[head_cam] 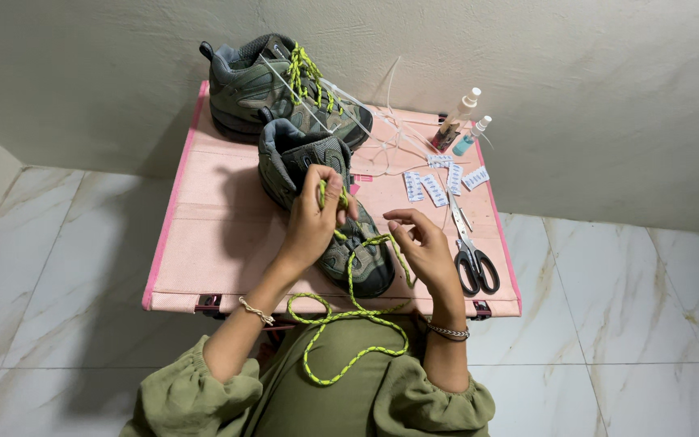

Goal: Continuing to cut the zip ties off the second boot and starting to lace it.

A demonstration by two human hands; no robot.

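My left hand (315,212) pinches the yellow lace (349,311) at the near shoe (325,206). My right hand (421,243) seems to grip the lace loosely, fingers half curled. Scissors (471,255) lie on the desk (212,235).

Olive green gathered sleeves, olive garment, bracelet on each wrist

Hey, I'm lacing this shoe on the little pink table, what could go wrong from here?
The long loose end of the yellow-green lace trails over your lap and may knot or snag as your right hand pulls it. The scissors lie close by that hand, so a sweep might knock them off the pink table. Your left hand steadies the near shoe, which sits at the table's front edge.
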